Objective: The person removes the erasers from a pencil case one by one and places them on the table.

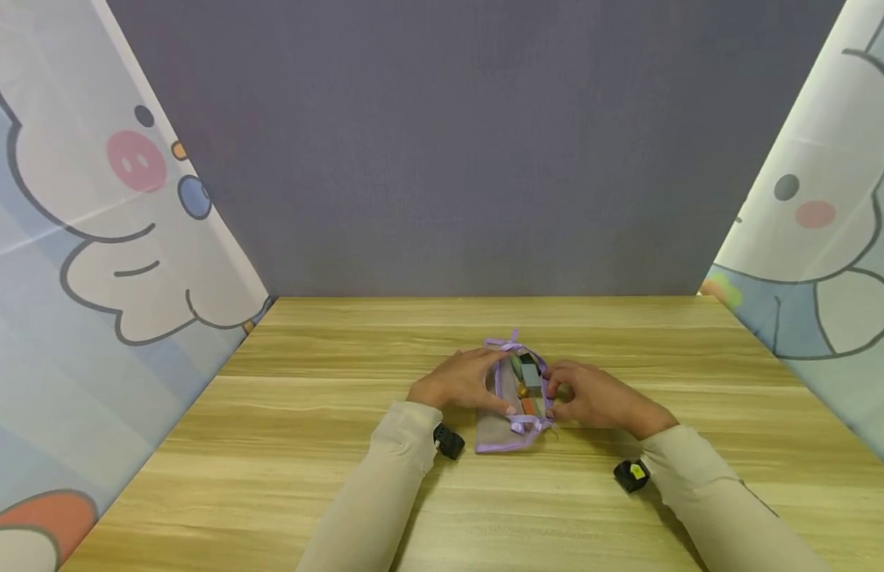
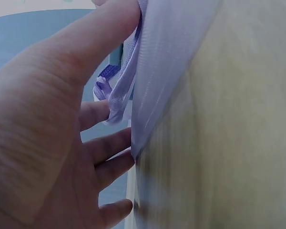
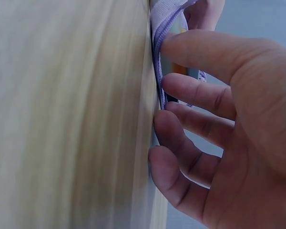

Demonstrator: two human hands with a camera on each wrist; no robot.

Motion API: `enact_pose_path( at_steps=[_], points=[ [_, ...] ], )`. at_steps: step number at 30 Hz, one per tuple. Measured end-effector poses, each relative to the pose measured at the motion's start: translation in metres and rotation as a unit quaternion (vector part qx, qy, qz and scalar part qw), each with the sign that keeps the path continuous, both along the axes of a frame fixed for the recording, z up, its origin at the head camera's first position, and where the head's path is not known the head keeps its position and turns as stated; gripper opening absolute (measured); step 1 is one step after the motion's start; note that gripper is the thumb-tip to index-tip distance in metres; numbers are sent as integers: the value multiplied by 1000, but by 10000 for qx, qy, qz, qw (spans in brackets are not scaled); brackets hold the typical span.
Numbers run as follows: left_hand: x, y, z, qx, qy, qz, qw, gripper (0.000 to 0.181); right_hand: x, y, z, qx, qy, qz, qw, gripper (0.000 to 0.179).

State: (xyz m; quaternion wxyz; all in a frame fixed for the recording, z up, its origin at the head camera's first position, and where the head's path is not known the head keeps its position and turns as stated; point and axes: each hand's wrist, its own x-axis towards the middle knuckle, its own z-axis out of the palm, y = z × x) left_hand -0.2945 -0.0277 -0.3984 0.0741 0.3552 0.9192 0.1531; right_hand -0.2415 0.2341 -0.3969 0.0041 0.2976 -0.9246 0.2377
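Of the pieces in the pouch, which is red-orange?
The red-orange piece, toward the person's end of the pouch; the larger grey-blue piece lies beyond it, with a small amber one between.

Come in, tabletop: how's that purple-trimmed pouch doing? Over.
Left grip, right grip: touching opposite sides of pouch. Pouch open, small items inside. No obstruction seen.

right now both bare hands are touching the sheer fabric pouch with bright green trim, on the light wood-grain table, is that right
Not quite: the trim is light purple, not green, as the head view shows. The rest stands: the left hand and right hand both touch the sheer fabric pouch on the light wood-grain table.
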Motion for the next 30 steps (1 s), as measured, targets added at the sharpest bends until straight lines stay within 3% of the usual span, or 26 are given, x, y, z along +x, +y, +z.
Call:
enact_pose_path(
  at_steps=[12, 30],
  points=[
    [3, 2, -7, -60, 382, 270, 9989, 99, 4, -1, -4, -299, -77, -29, 9995, 10],
    [3, 2, -4, -12, 272, 250, 9993, 98, 0, 2, -5, -327, -33, -143, 9994, 7]
  ],
)
